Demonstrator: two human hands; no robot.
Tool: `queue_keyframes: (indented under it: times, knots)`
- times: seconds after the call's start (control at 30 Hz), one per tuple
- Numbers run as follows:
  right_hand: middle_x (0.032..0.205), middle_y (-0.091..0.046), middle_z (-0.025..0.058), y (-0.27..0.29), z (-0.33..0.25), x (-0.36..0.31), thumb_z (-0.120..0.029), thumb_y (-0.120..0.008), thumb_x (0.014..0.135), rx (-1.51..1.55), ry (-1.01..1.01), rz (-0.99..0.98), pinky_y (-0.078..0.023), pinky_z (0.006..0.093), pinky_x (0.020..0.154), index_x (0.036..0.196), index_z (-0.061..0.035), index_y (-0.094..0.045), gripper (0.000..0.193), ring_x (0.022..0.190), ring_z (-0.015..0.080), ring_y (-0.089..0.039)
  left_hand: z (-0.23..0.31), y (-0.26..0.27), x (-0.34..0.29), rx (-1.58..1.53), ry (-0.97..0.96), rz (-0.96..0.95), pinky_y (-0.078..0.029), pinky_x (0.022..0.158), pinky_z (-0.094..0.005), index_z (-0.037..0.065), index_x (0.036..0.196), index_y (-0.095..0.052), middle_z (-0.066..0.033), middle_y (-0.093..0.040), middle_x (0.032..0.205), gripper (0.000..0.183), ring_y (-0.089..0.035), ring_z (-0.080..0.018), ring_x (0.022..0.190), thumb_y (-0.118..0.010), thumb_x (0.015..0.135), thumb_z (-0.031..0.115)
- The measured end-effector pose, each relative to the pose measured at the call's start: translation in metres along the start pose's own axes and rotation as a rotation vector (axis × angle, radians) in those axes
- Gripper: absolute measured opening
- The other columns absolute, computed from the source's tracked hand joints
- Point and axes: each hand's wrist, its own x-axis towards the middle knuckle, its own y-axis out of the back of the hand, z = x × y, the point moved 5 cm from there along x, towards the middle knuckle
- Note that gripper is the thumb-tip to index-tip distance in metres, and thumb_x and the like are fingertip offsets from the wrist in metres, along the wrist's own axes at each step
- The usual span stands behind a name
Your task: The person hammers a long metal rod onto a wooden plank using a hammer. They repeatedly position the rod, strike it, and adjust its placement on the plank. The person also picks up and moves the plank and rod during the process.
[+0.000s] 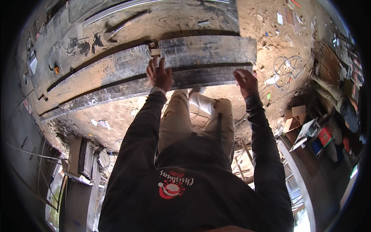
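Note:
Long, dark-faced wooden boards lie across the ground before me. My left hand [159, 75] is spread open over the narrow near board [205, 76]. Its fingertips reach toward the gap between the right-hand wide board [208, 50] and the left-hand wide board [104, 65]. A small wood block [154, 50] sits in that gap. At the right end of the narrow board is my right hand [247, 83], its fingers bent inward and drawn together. What they hold, if anything, is too small to make out.
A hammer [125, 26] lies on a large stained panel [83, 38] farther away, with a metal bar [119, 11] beyond it. A small yellow-orange object [57, 70] lies at left. On the dirt at right are coiled wire [288, 67] and litter. A cardboard box [295, 118] stands at right.

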Motion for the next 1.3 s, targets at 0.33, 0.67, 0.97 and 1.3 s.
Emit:
queue_keyframes:
  times: [0.33,0.67,0.97,1.3]
  knots:
    - [0.115,-0.062,0.0181,-0.282,-0.158,0.206,-0.033,-0.072,0.082,-0.392,0.848,-0.241,-0.048,0.0431,0.093,0.118,-0.0041,-0.060,0.048,0.107,0.0372,-0.059,-0.004,-0.052,0.004,-0.010,0.218,-0.081,-0.011,0.116,-0.0575,0.024,0.145,-0.040,-0.0100,-0.026,0.156,0.076,-0.016,-0.0336,0.146,-0.071,0.077,0.035]
    - [0.113,-0.059,0.0178,-0.417,-0.137,0.270,-0.024,-0.054,0.088,-1.098,1.569,-0.249,-0.044,0.0460,0.092,0.111,-0.0067,-0.056,0.029,0.109,0.0336,-0.055,-0.010,-0.054,0.003,-0.088,0.238,-0.025,-0.013,0.116,-0.0577,0.028,0.143,-0.043,-0.0062,-0.029,0.154,0.072,-0.018,-0.0293,0.146,-0.071,0.077,0.042]
    - [0.110,-0.063,0.0138,-0.219,-0.150,0.178,-0.024,-0.059,0.091,-0.529,0.498,-1.013,-0.050,0.0379,0.082,0.120,-0.0061,-0.058,0.034,0.100,0.0247,-0.062,-0.005,-0.054,0.002,0.010,0.262,0.016,-0.012,0.118,-0.0527,0.029,0.142,-0.043,-0.0025,-0.030,0.154,0.067,-0.017,-0.0244,0.147,-0.067,0.081,0.040]
    - [0.068,-0.052,0.0016,0.071,-0.023,-0.033,-0.038,-0.056,0.096,0.535,-0.613,-0.853,-0.038,0.0245,0.044,0.113,0.0005,-0.055,0.043,0.050,0.0083,-0.048,0.025,-0.062,-0.006,0.240,0.229,0.231,-0.023,0.109,-0.0633,0.025,0.143,-0.042,-0.0087,-0.041,0.147,0.065,-0.029,-0.0329,0.142,-0.064,0.082,0.038]
